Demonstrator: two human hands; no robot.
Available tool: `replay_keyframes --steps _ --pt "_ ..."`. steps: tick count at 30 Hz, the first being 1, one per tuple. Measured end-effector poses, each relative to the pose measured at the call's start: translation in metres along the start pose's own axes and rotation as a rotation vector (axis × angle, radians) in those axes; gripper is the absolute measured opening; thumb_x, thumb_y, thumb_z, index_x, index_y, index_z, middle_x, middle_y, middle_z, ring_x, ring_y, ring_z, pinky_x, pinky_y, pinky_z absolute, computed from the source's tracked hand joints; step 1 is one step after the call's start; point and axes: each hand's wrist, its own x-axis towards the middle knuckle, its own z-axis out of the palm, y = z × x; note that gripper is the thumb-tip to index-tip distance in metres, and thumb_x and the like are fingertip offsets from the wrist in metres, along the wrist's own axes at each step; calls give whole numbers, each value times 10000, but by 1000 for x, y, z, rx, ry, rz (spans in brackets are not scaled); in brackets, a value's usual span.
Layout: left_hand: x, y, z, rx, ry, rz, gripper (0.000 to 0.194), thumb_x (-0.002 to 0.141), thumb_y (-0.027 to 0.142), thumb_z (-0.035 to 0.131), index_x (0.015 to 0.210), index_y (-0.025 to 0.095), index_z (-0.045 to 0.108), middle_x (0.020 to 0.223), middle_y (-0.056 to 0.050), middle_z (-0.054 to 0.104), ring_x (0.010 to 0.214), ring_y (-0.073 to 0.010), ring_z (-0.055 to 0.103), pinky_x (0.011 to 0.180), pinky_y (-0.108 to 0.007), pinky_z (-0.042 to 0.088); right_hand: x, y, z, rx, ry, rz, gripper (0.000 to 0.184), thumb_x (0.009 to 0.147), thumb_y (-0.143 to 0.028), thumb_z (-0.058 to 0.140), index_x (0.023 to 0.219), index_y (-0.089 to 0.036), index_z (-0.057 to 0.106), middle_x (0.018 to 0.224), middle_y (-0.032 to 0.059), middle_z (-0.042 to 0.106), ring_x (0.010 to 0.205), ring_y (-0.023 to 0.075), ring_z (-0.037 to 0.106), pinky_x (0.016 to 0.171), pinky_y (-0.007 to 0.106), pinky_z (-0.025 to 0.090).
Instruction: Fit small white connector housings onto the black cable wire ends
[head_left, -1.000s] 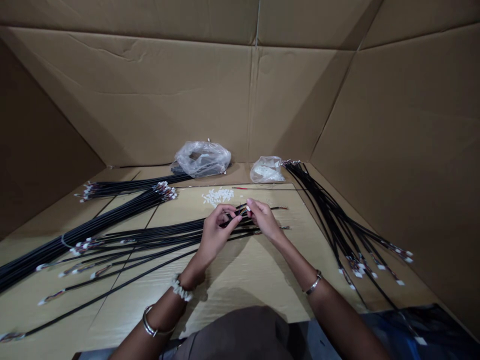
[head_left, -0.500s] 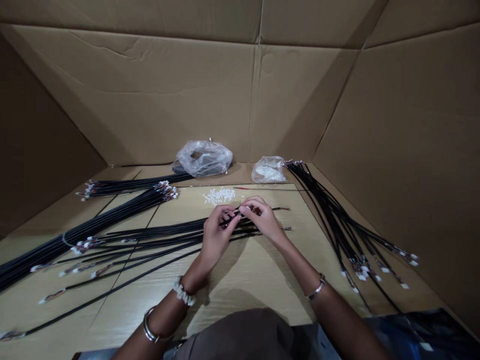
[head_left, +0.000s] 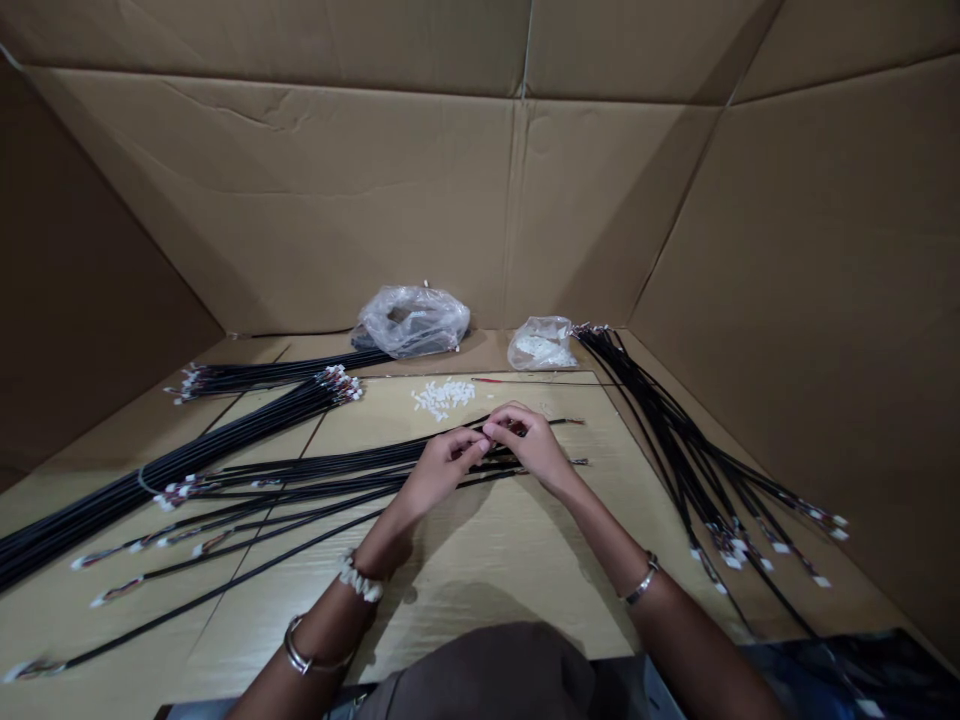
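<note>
Black cables lie fanned out on your side of the white connector pile, probably so each end comes easily within reach. Your left hand and right hand meet just nearer you than that pile, seemingly so one can steady while the other adjusts. Both have thumb and fingertips pinched nearly closed on what looks like a cable end; your fingers cover most of it, so you can't tell its exact seating.
</note>
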Motion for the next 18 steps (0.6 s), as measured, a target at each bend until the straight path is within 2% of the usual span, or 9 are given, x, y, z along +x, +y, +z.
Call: replay_keyframes --steps 5,9,14,18 --pt "-1 -2 -5 -20 -53 -18 316 1010 381 673 1241 164 669 1213 -88 707 1004 -228 717 859 -422 629 0 -1 -1 13 -18 16 294 1020 -353 673 1257 -178 676 1261 96 711 1055 240 722 908 453 623" --pt "-1 -1 -6 -27 -47 -31 314 1011 378 674 1237 161 667 1195 -88 710 980 -218 719 837 -411 632 0 -2 0 25 -1 17 289 1021 -354 672 1249 -176 678 1247 93 717 1040 235 725 899 448 626" --pt "1 0 -9 -9 73 -6 315 1010 381 672 1241 166 668 1225 -93 705 1024 -230 713 879 -435 623 0 -9 -1 1 58 -1 282 1028 -355 661 1244 -176 680 1245 94 718 1046 236 726 897 445 627" --pt "1 -1 -6 5 207 44 312 1008 375 677 1242 169 668 1233 -94 703 1032 -231 711 894 -443 619 -4 -14 1 -84 106 -48 262 1019 -350 672 1226 -193 697 1325 103 695 1165 264 690 996 495 587"
